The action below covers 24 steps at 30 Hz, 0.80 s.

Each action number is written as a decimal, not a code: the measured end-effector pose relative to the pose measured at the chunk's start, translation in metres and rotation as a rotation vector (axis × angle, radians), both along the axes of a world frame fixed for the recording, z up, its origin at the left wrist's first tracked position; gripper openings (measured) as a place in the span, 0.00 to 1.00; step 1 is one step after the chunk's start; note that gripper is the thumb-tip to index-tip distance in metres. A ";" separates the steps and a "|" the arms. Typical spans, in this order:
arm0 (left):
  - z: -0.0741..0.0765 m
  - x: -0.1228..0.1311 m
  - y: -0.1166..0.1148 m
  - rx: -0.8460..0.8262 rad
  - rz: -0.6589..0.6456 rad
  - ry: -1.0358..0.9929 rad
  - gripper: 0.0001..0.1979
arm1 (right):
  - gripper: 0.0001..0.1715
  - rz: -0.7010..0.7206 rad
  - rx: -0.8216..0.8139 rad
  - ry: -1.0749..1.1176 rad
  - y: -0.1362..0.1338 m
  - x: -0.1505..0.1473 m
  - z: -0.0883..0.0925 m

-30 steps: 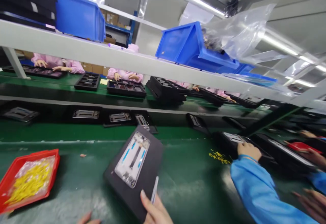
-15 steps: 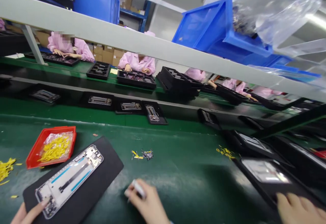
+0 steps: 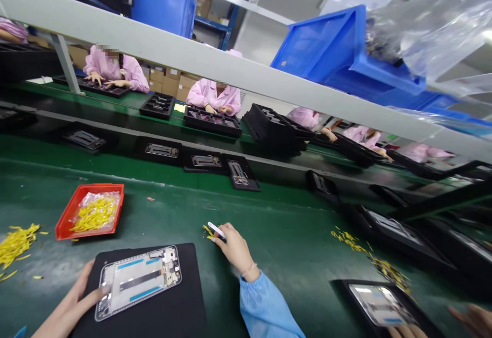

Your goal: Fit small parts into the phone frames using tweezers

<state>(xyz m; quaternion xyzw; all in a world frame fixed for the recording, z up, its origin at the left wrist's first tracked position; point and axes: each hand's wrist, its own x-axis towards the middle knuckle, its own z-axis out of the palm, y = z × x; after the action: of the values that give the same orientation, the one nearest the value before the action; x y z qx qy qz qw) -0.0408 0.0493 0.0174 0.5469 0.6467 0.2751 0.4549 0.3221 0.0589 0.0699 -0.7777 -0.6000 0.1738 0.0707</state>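
A black carrier plate (image 3: 161, 307) lies on the green mat in front of me, with a silver phone frame (image 3: 136, 280) bearing blue strips seated in it. My left hand (image 3: 69, 307) rests flat on the plate's left end, fingers stretched out and touching the frame. My right hand (image 3: 232, 248), in a blue sleeve, reaches forward and is closed on white tweezers (image 3: 216, 230), whose tip is at a small pile of yellow and dark bits (image 3: 208, 231).
A red tray of yellow parts (image 3: 90, 215) sits at left, loose yellow parts (image 3: 15, 240) beside it. More black carriers (image 3: 240, 174) ride the conveyor beyond. A neighbour's hand (image 3: 471, 320) and carrier (image 3: 380, 304) are at lower right. People in pink work opposite; blue bins (image 3: 338, 56) overhead.
The plate with the frame has swung flatter and nearer the middle. My right hand has moved forward from the table's near edge to the small pile with the tweezers.
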 end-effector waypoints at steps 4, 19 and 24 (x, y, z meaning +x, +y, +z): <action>0.010 0.015 0.011 0.120 -0.103 0.016 0.32 | 0.04 0.045 0.099 0.066 -0.001 0.013 -0.010; 0.084 0.101 0.029 0.131 -0.468 -0.221 0.15 | 0.13 0.177 0.222 0.725 0.004 -0.052 0.024; 0.070 0.116 0.062 0.050 -0.445 -0.429 0.17 | 0.10 0.251 0.218 0.767 0.013 -0.080 0.031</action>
<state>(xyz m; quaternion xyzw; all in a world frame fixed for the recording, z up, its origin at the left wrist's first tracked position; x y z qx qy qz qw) 0.0753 0.1111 0.0877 0.6155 0.3936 0.2936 0.6165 0.2425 0.0721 0.1005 -0.5654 -0.6352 0.3936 0.3491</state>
